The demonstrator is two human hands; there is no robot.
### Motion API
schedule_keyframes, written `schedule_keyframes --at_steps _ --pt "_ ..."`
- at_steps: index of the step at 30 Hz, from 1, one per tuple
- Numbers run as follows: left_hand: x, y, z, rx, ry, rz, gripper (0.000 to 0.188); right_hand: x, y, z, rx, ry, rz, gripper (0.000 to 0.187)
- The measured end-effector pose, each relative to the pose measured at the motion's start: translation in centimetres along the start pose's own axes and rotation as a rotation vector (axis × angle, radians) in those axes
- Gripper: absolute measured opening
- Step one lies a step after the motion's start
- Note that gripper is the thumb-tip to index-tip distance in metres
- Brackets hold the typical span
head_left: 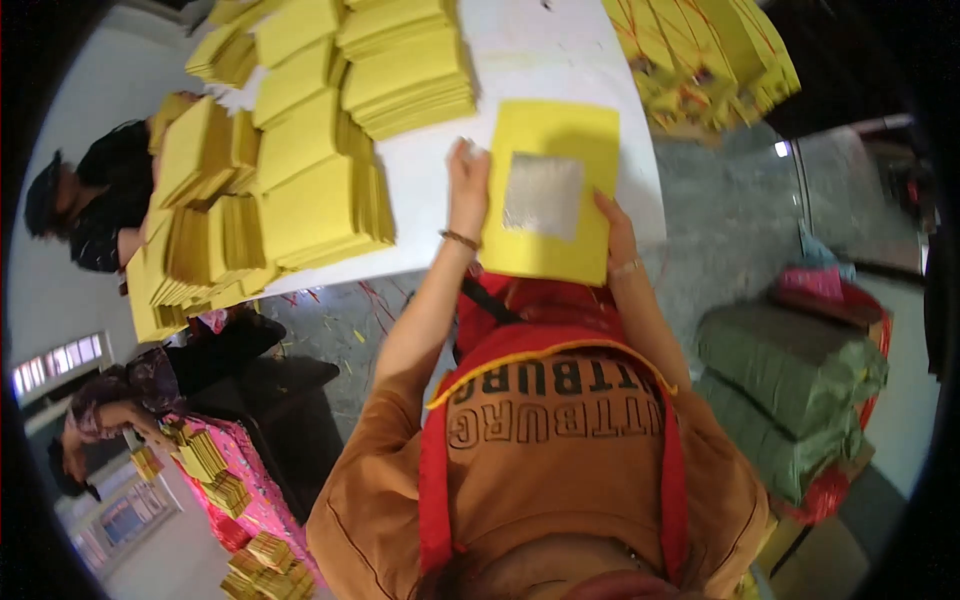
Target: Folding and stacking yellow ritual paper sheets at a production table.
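A flat yellow paper piece (550, 255) with a silvery, wrinkled square patch (543, 195) at its middle lies in front of me, over the near edge of the white table (425, 180). My right hand (617, 232) grips its right edge, thumb on top and the other fingers hidden underneath. Against its left edge is my left hand (467, 180), with the fingers curled closed. Something small and pale shows at those fingertips, too small to name. Whether the left hand also holds the paper's edge is unclear.
Tall stacks of yellow folded paper (310, 210) cover the table's left side. Yellow pieces with red cords (700, 60) lie at the far right. Green wrapped bundles (790, 350) stand on the floor at right. Two people (100, 190) (130, 400) are at the left, one by a pink-covered table (240, 460).
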State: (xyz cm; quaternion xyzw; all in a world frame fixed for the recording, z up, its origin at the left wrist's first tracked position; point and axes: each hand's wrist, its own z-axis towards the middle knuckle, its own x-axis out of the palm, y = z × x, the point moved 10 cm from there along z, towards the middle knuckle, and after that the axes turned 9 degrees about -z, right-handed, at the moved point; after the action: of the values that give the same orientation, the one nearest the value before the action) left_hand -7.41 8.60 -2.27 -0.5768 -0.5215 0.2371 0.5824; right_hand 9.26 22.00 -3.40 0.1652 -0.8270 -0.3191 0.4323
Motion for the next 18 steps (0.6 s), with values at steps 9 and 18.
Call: schedule_keyframes --at_steps 9,18 --pt "3.4 0.0 -1.7 -0.007 0.307 -0.096 0.065 1.1 -0.1 -0.6 0.052 0.135 0.038 0.036" --pt "1.9 0.3 0.8 0.079 0.188 0.401 0.053 2.4 2.1 2.3 -0.073 0.183 0.017 0.037"
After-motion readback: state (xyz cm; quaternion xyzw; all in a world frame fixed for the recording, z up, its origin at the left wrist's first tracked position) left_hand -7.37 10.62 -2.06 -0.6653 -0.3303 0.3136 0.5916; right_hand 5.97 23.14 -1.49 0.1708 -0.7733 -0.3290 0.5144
